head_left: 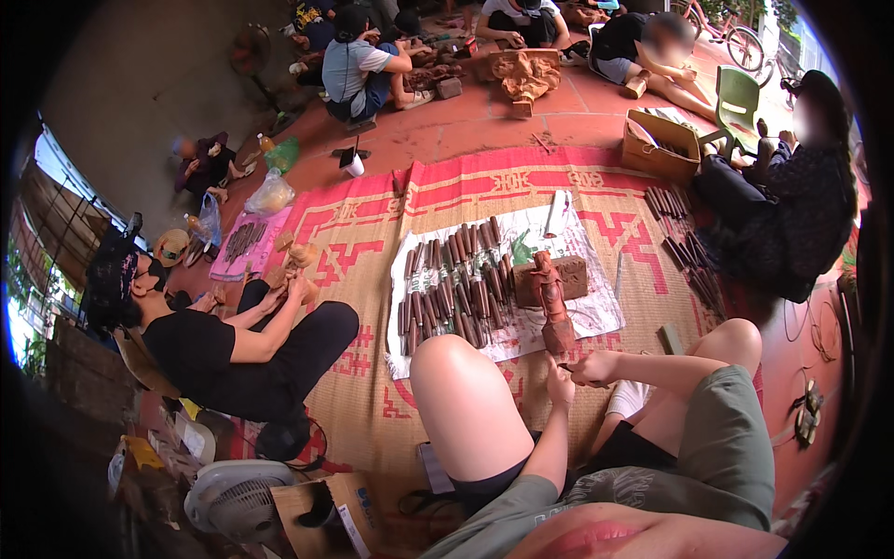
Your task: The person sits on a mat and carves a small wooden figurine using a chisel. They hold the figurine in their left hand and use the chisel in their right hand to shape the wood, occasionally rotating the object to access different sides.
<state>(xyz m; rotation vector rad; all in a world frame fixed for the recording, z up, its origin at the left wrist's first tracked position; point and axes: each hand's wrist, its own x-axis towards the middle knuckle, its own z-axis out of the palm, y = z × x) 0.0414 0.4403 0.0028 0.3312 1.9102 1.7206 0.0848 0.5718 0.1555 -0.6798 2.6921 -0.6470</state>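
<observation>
A reddish-brown carved wooden figure (549, 291) leans against a wooden block (579, 277) on a white cloth (601, 321), its base pointing toward me. Just below that base my left hand (560, 383) is closed, its fingertips close to the wood; what they grip is too small to make out. My right hand (596, 369) meets it from the right, closed around a slim dark tool that looks like a carving chisel (568, 367). Left of the figure, several wooden-handled carving tools (456, 284) lie in rows on the cloth.
A patterned red and tan mat (363, 252) lies under the cloth. More tools (684, 242) rest at the right beside a seated person (792, 196). Another person (242, 326) carves at the left. A cardboard box (661, 149), a green chair (738, 98) and a fan (237, 503) stand around.
</observation>
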